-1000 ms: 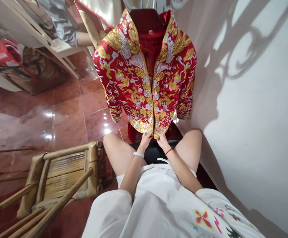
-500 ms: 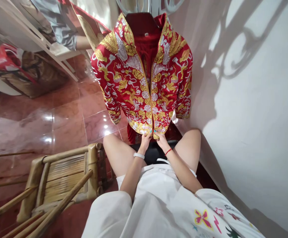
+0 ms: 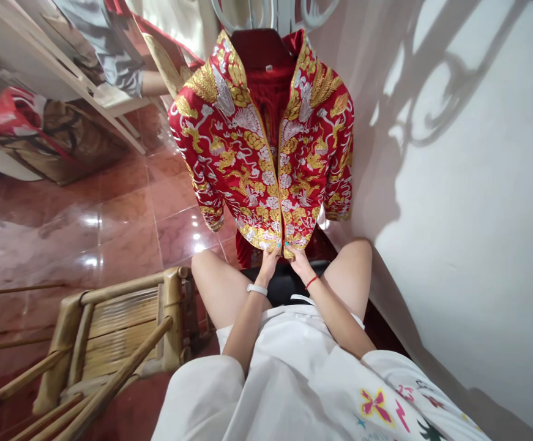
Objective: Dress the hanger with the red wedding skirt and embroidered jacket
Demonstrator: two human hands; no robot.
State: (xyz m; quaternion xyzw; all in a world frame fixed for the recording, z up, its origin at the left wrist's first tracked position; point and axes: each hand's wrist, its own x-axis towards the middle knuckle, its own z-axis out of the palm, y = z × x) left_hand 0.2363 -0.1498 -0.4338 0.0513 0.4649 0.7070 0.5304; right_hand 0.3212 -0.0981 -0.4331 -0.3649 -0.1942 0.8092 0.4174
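A red jacket (image 3: pixel 248 165), thickly embroidered in gold and silver, hangs in front of me with its front parted at the collar. Its two front edges come close together at the hem. My left hand (image 3: pixel 270 260) pinches the bottom corner of the left front panel, thumb on top. Just beside it, my right hand (image 3: pixel 297 257) grips the bottom corner of the right panel the same way. The fingers beneath the cloth are hidden. Behind the jacket, darker red cloth (image 3: pixel 244 250) shows below its left hem.
A bamboo chair (image 3: pixel 122 324) stands at my left on the shiny tiled floor. A brown bag (image 3: pixel 82 144) with red-and-white material lies farther left. Another person's leg (image 3: pixel 153 83) shows at the upper left. A white wall (image 3: pixel 468 214) rises close on my right.
The view has tilted very slightly, so the jacket's collar appears a little lower. Both hands keep the same hold on the hem corners.
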